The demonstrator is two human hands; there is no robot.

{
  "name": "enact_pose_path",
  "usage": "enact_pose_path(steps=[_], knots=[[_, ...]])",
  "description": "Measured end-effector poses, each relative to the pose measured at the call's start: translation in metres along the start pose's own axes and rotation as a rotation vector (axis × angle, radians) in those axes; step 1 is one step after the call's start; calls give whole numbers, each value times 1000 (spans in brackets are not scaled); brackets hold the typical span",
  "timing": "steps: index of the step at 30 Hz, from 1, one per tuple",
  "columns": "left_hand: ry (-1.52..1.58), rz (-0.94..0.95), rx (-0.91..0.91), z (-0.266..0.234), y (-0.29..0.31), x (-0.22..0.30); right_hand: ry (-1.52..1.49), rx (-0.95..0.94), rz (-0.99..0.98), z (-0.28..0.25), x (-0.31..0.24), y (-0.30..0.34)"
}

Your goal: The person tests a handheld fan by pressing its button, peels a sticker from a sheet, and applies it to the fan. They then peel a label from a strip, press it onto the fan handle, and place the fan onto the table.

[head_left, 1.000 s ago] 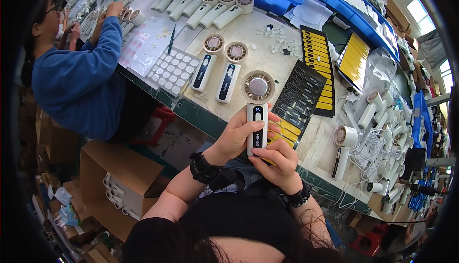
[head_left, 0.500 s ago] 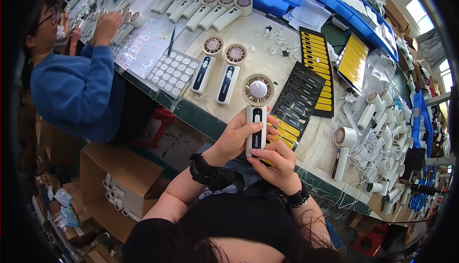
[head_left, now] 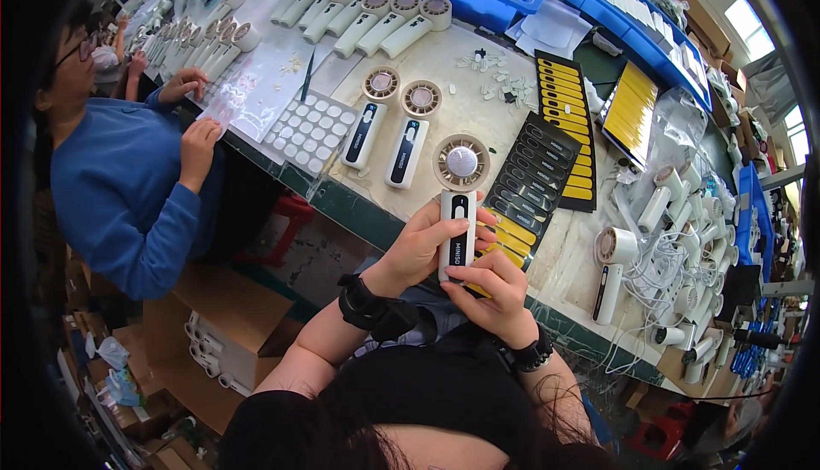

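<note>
A white handheld fan with a round beige grille and a black front panel is upright between my hands, its head pointing away from me. My left hand wraps its handle, the thumb lying on the panel by the white slider. At the lower end of the handle, my right hand pinches it with thumb and fingers. Just beyond, two similar fans lie on the table, black panels facing up. Beside my right fingers is a dark sheet of panel stickers, its lower part showing yellow backing.
Several fans stand in a row at the back, before a blue crate. A sheet of round white stickers lies left. Fans with tangled white cables crowd the right. A co-worker in a blue sweater sits at left, above a cardboard box.
The co-worker's arm has come down from the fans, and both their hands are now over the white sheet. My hands and the fan have hardly moved.
</note>
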State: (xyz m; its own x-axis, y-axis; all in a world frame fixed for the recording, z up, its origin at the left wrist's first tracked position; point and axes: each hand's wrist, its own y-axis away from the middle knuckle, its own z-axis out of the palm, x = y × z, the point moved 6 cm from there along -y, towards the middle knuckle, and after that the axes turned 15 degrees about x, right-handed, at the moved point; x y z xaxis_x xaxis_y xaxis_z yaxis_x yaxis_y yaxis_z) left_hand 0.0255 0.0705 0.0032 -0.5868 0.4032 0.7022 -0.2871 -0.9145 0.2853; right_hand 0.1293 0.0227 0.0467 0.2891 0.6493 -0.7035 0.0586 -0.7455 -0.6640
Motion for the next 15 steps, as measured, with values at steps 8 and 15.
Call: enact_pose_path(steps=[8,15], knots=[[33,-21,-20,-1,-1,-2,-5,-8,7,0,0,0],[26,-7,-21,-2,-1,-1,-4,10,-3,2,1,-1]])
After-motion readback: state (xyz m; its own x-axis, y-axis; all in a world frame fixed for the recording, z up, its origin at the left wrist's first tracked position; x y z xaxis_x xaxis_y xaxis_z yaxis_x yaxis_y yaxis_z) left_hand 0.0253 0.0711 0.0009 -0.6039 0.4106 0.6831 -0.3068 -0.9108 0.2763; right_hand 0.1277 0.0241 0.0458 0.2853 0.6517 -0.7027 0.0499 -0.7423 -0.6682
